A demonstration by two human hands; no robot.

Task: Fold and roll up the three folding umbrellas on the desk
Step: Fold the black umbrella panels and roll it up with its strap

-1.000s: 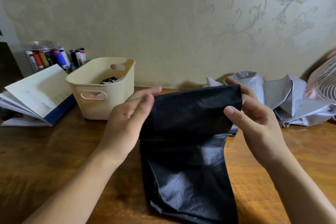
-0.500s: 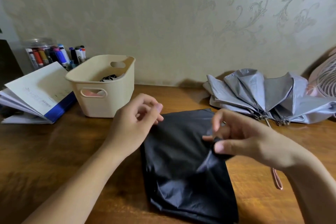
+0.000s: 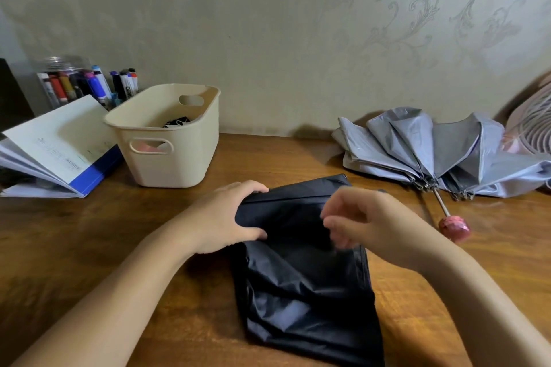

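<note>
On the wooden desk [image 3: 89,247], the black umbrella [image 3: 304,283] is laid flat at centre. Its upper left edge is gripped by the left hand [image 3: 226,217], fingers curled over the fabric. The right hand [image 3: 366,220] is blurred above it, fingers loosely bent; contact cannot be told.

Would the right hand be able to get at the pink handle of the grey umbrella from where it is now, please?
Probably yes. The right hand hovers over the black umbrella, and only bare desk lies between it and the pink handle just to its right.
</note>
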